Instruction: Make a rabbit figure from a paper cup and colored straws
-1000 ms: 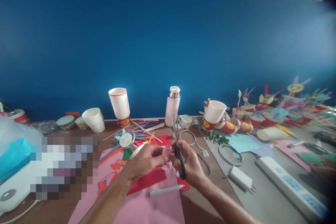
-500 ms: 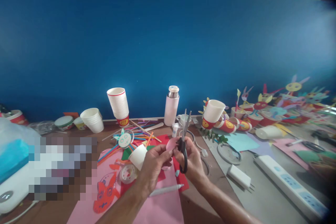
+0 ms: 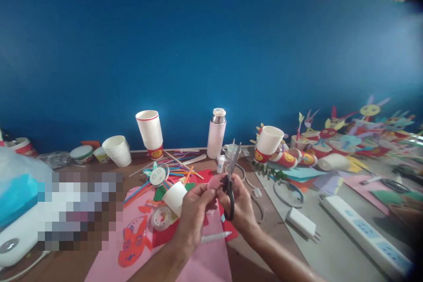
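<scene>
beside the right hand, scissors, empty paper cup

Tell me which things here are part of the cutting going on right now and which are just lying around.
In hand:
left hand holding the pink paper piece
right hand working the scissors, blades slightly apart

Lying about:
stacked paper cups
white flask
tape roll
coloured straws
power strip
white marker

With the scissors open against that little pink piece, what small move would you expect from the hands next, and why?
Probably a snip: the right hand holds the scissors with blades parted and pointing up, right beside the pink paper piece pinched in the left hand. Closing the blades, while the left hand turns the piece, seems the natural next step.
</scene>
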The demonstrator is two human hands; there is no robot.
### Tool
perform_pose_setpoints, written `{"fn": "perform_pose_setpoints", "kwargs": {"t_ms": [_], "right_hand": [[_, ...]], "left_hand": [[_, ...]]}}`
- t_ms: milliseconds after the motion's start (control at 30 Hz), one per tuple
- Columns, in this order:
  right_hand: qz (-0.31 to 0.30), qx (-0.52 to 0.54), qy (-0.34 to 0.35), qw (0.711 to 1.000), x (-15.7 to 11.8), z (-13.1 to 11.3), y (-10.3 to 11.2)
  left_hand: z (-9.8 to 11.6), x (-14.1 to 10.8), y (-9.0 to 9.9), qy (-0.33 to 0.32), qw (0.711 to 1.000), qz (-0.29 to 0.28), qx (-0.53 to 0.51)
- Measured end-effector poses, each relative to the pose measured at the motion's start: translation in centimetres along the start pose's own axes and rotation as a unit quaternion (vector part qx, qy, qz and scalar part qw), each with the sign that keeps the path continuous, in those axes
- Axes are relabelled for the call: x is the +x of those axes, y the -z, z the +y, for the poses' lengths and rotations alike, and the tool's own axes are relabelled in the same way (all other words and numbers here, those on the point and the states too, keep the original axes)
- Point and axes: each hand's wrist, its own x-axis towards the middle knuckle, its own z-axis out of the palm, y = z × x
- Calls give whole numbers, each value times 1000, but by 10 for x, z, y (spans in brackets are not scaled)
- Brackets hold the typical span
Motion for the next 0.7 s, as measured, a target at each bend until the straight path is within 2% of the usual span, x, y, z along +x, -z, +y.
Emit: {"fn": "perform_pose_setpoints", "kwargs": {"t_ms": [100, 200, 333, 433, 567, 700], "right_hand": [[-23, 10, -10, 1000, 2, 1, 3], [-53, -10, -26, 998, 4, -2, 8], [-152, -27, -59, 986, 6, -6, 14], [-212, -27, -74, 974, 4, -4, 14], [-250, -39, -66, 965, 0, 2, 12], [-270, -33, -81, 959, -2, 2, 10]], "left_hand": [[9, -1, 0, -1, 1000, 3, -8], [23, 2, 3, -23, 999, 38, 5], [41, 7, 11, -76, 995, 68, 14], [50, 10, 17, -91, 992, 82, 5], [55, 11, 18, -95, 992, 82, -5], [51, 10, 17, -87, 993, 77, 12]]}}
